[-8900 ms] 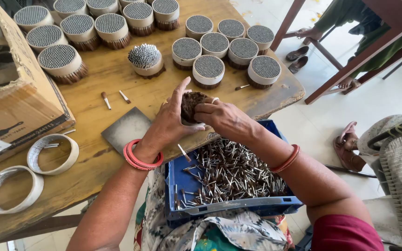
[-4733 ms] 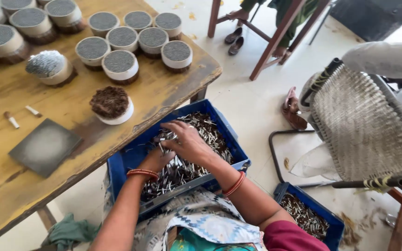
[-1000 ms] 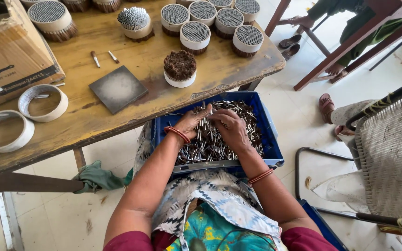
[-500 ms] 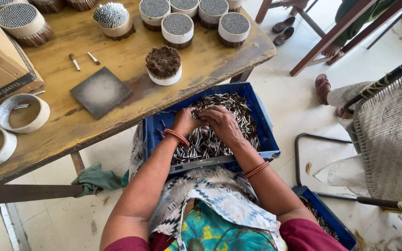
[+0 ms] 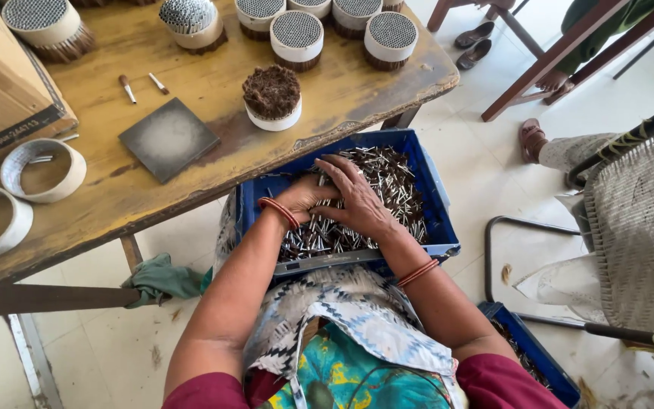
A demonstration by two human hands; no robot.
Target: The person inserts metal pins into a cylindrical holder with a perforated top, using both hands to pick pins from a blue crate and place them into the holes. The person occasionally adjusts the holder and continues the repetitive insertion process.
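Metal pins (image 5: 387, 178) fill the blue crate (image 5: 440, 220) below the bench's front edge, where the left hand (image 5: 304, 198) and right hand (image 5: 357, 201) close together on a bunch.

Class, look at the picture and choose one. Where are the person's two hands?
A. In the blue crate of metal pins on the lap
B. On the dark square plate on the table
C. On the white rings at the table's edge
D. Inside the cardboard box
A: the left hand and right hand both lie among the pins in the blue crate, below the table edge.
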